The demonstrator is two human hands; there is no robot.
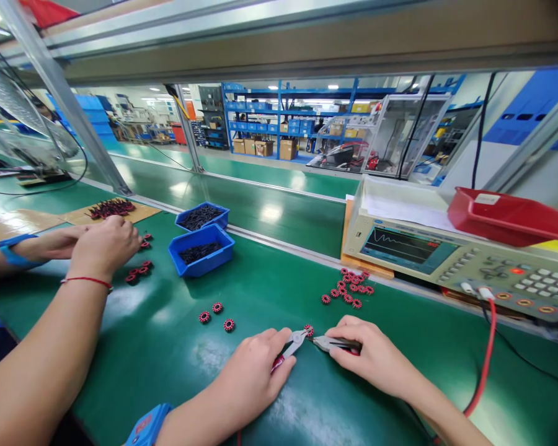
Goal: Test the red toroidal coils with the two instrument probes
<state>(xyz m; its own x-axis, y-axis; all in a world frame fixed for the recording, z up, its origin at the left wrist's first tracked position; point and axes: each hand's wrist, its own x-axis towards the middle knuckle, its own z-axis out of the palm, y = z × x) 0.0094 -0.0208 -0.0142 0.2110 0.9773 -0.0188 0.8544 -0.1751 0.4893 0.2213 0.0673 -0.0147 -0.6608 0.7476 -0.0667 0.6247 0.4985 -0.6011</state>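
A small red coil (309, 330) sits on the mat just nearer than the coil pile (348, 288), midway between left hand (255, 371) and right hand (376, 356), each pinching a clip whose tip touches it.

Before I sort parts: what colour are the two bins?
Blue, both bins, clearest in the head view.

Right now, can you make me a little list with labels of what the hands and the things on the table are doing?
left hand: holds a metal clip on a small red ring
right hand: holds a second clip at the same ring
ring pile: beside the tester
loose rings: three on the green table
blue trays: hold dark parts
co-worker's hands: at left, over more rings
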